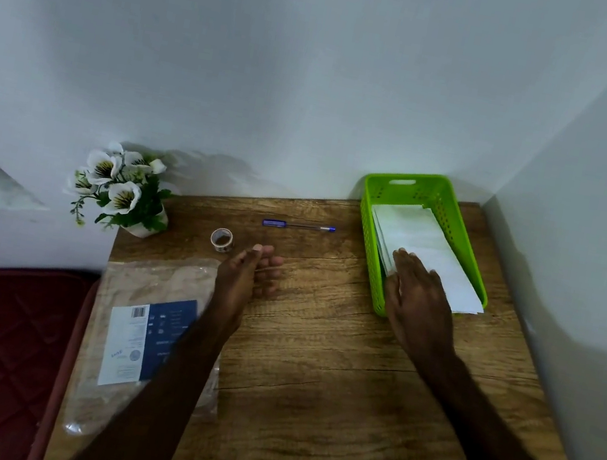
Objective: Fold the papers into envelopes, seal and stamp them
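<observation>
Single head-worn wide-angle view, looking forward and down, close over wooden desk [312, 353], facing wall corner

White papers [428, 248] lie stacked flat in a green basket [385, 191] at right of centre. A small tape roll [222, 239] stands left of centre.

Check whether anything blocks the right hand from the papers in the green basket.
Nothing visible does. The right hand already reaches over the near rim of the green basket, fingers straight on the white papers. The left hand hovers apart over the bare wooden table.
</observation>
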A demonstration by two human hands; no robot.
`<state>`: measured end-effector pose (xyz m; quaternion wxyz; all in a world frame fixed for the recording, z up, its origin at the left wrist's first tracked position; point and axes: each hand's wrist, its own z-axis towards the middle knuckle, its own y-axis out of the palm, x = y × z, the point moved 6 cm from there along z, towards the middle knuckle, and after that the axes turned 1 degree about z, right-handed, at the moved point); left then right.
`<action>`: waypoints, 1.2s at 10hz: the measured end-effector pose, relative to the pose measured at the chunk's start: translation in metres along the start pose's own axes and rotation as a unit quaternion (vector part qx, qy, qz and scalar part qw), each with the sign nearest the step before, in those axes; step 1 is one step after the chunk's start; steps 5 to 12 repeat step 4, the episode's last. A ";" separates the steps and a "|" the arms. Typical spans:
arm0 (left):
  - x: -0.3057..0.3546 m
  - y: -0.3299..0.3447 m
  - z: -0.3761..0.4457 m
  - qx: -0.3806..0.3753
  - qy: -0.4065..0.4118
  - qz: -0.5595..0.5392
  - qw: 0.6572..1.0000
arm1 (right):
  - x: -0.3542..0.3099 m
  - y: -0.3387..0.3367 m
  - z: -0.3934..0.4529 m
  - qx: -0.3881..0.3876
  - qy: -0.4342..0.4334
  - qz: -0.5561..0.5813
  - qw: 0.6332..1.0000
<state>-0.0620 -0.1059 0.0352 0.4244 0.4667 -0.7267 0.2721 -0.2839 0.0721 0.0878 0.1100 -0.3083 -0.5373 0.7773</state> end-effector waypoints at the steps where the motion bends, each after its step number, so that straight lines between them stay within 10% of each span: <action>1: -0.003 -0.002 0.000 0.009 0.012 0.015 1.000 | -0.004 -0.007 -0.005 0.048 -0.005 0.048 0.998; 3: 0.001 0.006 -0.010 0.073 0.136 0.157 0.975 | -0.045 -0.008 -0.020 0.103 -0.104 0.100 0.984; 4: 0.004 0.013 -0.010 0.120 0.242 0.341 0.900 | -0.069 0.021 -0.018 0.059 -0.136 0.101 0.984; 12: 0.004 0.013 -0.010 0.120 0.242 0.341 0.900 | -0.069 0.021 -0.018 0.059 -0.136 0.101 0.984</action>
